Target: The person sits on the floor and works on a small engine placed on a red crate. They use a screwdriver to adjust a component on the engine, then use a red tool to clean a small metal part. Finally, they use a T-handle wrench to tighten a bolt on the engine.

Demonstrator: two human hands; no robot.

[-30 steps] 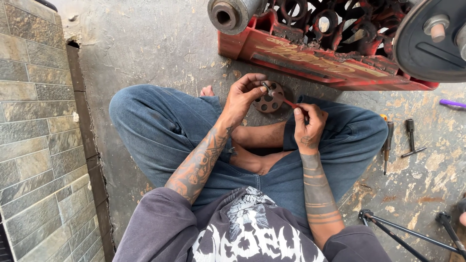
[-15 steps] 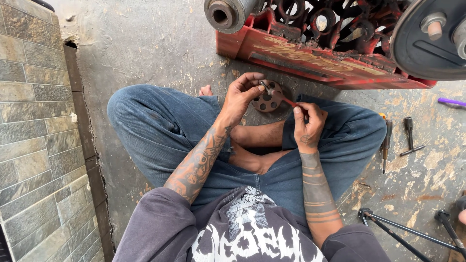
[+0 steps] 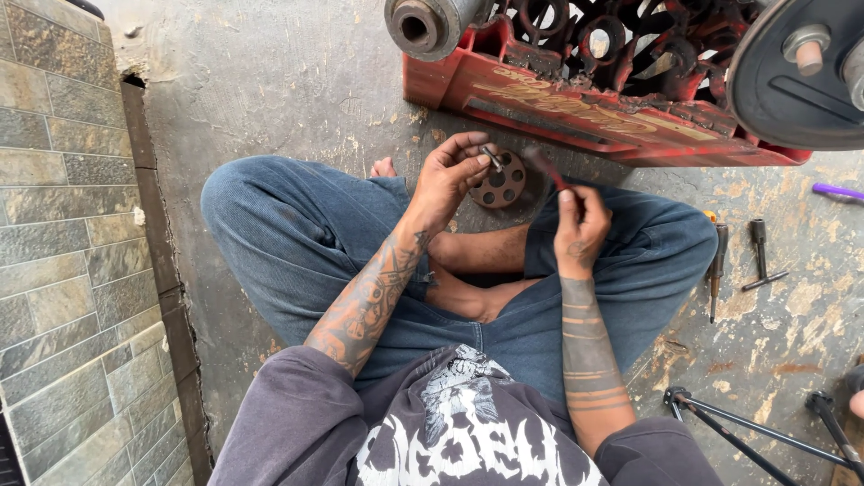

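Note:
I sit cross-legged on a concrete floor. My left hand (image 3: 454,175) pinches a small metal pin at the rim of a rusty round disc with several holes (image 3: 504,182), which it holds up in front of my knees. My right hand (image 3: 580,225) is closed around a thin red-handled tool (image 3: 546,167) whose tip points toward the disc from the right. The two hands are a short way apart, with the disc between them.
A red metal engine-like part (image 3: 576,94) lies on the floor ahead, with a grey shaft end (image 3: 418,22) and a dark wheel (image 3: 801,76). Socket tools (image 3: 760,256) and a screwdriver (image 3: 717,265) lie at right. A stone-tile wall (image 3: 63,252) runs along the left.
My right hand has drawn the red-handled tool slightly back from the disc. My left hand has shifted its fingers to pinch a small pin at the disc's rim.

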